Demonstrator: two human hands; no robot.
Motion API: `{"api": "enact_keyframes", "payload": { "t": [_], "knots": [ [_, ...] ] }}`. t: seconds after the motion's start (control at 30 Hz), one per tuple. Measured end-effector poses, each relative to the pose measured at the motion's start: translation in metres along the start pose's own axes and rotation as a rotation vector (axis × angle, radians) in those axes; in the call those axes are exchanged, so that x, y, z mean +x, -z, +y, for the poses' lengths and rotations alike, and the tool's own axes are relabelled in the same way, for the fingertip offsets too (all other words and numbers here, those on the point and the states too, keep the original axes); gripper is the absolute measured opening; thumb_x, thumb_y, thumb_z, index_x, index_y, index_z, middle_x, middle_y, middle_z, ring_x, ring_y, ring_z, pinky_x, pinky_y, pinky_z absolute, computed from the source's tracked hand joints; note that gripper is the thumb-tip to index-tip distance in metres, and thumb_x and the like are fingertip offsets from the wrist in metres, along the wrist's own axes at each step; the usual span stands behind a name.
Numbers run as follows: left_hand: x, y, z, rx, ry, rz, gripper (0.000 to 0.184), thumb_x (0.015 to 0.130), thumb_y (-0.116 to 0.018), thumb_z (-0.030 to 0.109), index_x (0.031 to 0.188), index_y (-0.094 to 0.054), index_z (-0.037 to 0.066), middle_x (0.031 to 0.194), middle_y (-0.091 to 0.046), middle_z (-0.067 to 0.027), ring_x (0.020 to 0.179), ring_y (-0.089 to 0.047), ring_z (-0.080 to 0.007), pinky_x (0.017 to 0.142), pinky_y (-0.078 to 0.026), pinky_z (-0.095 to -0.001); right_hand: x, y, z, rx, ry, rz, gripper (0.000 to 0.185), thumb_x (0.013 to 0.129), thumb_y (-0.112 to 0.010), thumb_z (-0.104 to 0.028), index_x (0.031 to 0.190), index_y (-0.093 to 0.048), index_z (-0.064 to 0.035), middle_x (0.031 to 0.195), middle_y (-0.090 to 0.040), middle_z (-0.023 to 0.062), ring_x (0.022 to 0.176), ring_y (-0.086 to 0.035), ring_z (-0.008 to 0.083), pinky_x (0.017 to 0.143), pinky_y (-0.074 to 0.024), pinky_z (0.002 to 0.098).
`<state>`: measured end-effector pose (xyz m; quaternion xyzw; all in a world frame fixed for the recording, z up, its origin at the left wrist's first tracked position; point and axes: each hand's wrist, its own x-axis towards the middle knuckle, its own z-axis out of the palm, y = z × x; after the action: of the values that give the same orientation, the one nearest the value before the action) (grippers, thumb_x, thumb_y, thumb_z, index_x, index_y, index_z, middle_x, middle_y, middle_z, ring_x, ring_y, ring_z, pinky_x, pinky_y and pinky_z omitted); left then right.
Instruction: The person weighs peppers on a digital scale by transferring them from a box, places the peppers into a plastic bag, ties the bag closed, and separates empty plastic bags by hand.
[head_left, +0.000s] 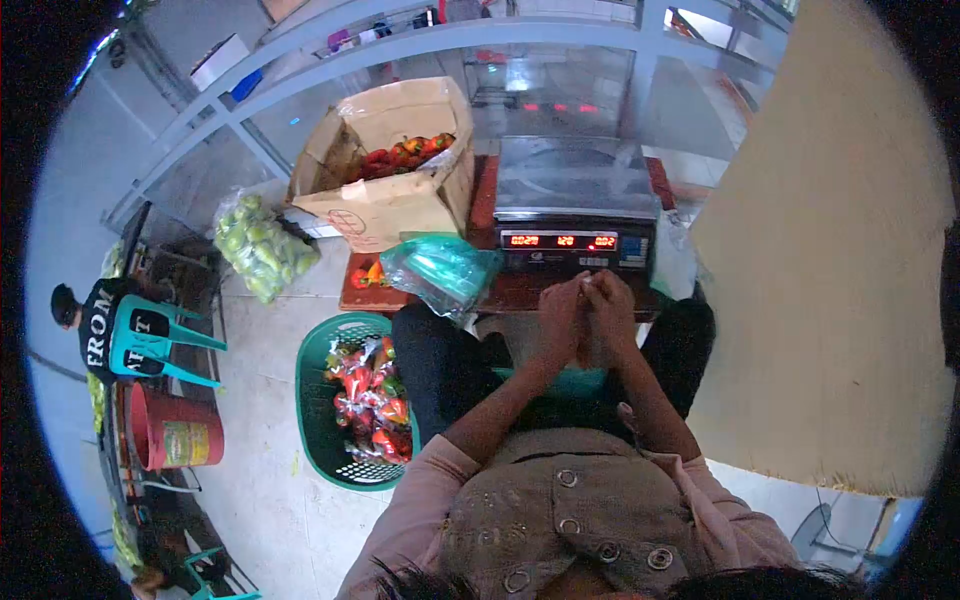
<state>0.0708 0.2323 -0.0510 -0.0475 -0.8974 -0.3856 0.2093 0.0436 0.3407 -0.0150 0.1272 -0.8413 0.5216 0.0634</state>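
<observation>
My left hand (pixel 562 312) and my right hand (pixel 609 304) meet just in front of the digital scale (pixel 575 215), above my lap. The fingers of both hands are closed and pressed together at the tips. Something small and pale shows between them, too small to name. The scale's red display is lit, and its flat metal platter lies behind. Left of my hands, a green plastic bag (pixel 440 270) rests on the low red-brown table (pixel 520 294). A few loose red and orange peppers (pixel 366 275) lie beside that bag.
A cardboard box (pixel 400 208) holding red peppers stands behind. On the floor left are a green basket (pixel 308 400) of bagged peppers, a bag of green vegetables (pixel 258 245) and a red bucket (pixel 180 428). A person (pixel 100 325) sits farther left. A tan board (pixel 820 300) stands right.
</observation>
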Motion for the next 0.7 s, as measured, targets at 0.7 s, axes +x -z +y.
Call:
{"api": "enact_keyframes", "payload": {
  "t": [0.7],
  "knots": [
    [-0.014, 0.019, 0.012, 0.171, -0.018, -0.115, 0.020, 0.088, -0.046, 0.018, 0.087, -0.058, 0.002, 0.077, -0.059, -0.0152, 0.079, -0.057, -0.0324, 0.082, -0.037, -0.0438, -0.015, -0.007, 0.009, 0.034, -0.019, 0.147, 0.014, 0.080, -0.057, -0.014, 0.077, -0.053, -0.0015, 0.076, -0.053, 0.0126, 0.074, -0.055, 0.0287, 0.071, -0.0434, 0.0377]
  ]
}}
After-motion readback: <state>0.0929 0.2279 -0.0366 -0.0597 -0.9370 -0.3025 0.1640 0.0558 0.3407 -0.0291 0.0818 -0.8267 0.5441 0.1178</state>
